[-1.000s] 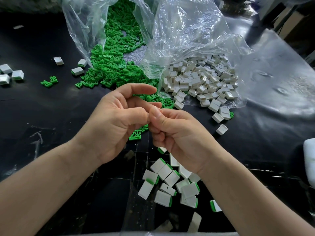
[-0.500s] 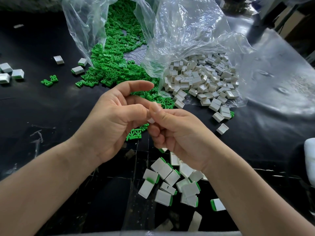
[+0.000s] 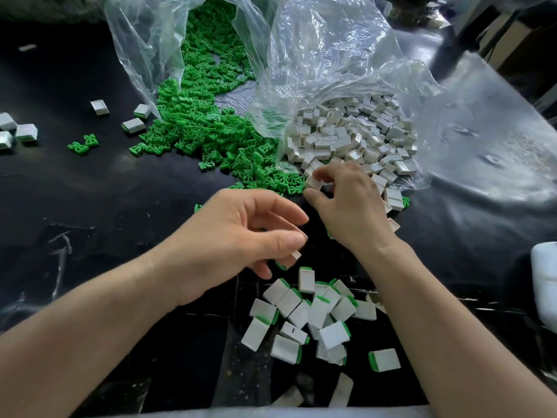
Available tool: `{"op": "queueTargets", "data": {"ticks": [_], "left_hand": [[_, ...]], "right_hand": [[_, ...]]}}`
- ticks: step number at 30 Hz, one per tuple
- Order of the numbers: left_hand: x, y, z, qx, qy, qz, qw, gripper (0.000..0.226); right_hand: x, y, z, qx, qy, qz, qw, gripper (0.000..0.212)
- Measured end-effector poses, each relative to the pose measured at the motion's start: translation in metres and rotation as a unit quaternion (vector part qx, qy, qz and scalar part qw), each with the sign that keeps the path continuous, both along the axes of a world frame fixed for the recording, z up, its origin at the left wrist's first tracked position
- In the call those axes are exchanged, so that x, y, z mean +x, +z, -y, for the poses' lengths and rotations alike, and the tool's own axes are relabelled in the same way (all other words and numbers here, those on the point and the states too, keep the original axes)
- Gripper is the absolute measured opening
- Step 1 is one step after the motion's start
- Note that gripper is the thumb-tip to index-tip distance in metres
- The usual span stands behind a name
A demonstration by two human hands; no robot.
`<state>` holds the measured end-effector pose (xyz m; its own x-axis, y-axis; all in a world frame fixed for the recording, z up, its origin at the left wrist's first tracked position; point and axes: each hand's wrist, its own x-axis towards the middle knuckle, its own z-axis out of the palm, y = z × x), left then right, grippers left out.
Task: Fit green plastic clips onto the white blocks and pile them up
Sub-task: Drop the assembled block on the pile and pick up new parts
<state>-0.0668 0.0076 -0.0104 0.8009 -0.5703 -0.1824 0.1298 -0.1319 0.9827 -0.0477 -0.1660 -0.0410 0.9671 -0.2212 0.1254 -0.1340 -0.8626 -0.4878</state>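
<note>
The right hand [image 3: 352, 206] pinches a white plastic block [image 3: 313, 183] between thumb and forefinger. The left hand [image 3: 235, 236], fingers curled, holds a green-clipped white block [image 3: 294, 257] at its fingertips.

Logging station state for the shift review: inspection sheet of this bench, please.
Surface: black tabletop, glossy, scuffed.
Job's things: green clips heap spilling from a clear bag; white blocks heap in a second bag; pile of clipped blocks nearest the person.
Clutter: stray blocks and stray clips far left; unidentified white object at right edge.
Hands: left hand holds a clipped block in its fingers above the pile; right hand pinches a white block at the heap's edge.
Cables: nothing seen.
Surroundings: dim, indistinct.
</note>
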Motion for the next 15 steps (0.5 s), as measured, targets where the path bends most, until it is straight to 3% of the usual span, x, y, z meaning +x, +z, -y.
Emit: {"op": "queueTargets", "data": {"ticks": [3,7,12,15], "left_hand": [[0.004,-0.001,-0.001,-0.004,0.044,-0.008,0.999,0.012],[0.007,-0.004,-0.001,0.0,0.098,-0.019,0.995,0.014],[0.012,-0.005,0.0,-0.026,0.172,-0.056,0.983,0.015],[0.013,-0.005,-0.001,-0.025,0.162,-0.056,0.985,0.022]], "right_hand": [[0.001,-0.001,0.0,-0.016,0.003,-0.002,1.0,0.025],[0.0,0.002,0.001,-0.02,0.009,0.007,1.0,0.021],[-0.015,0.018,-0.012,0.12,0.098,0.067,0.986,0.016],[-0.025,0.022,-0.026,0.138,0.173,0.062,0.973,0.019]]}}
